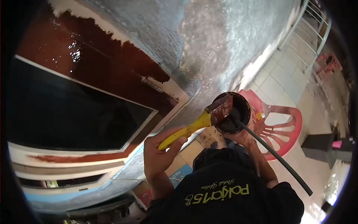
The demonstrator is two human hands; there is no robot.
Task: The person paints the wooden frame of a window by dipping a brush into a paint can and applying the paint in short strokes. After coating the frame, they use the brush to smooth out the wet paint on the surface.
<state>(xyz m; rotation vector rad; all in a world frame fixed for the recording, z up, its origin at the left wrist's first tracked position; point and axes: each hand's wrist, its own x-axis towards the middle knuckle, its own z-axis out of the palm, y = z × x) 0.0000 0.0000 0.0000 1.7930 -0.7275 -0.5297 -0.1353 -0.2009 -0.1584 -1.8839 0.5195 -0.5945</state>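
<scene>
Far left of the can (pixel 228 132): dark pane (pixel 71 108) in a light frame, wet red-brown paint (pixel 100 59) on the band above it, ragged edge. Above can: patchy grey wall (pixel 209 33). Right of can: red chair (pixel 294 130), small yellow-topped item (pixel 260 116) near can; light floor tiles (pixel 279 80) past it, metal rail (pixel 317 44) upper right.

Left hand (pixel 160 151), left of can: curled around yellow handle of brush (pixel 199 123); paint-coated bristles over can mouth, contact unclear. Right hand (pixel 244 139) at can's lower edge, mostly hidden; can't tell how closed. Stick (pixel 274 153) leans out of can, lower right.

Text: "ATIRA" on blue item (pixel 181 176), below-left of can; "Pokja15" on black shirt (pixel 220 203), below can, upside down, smaller script unclear.
</scene>
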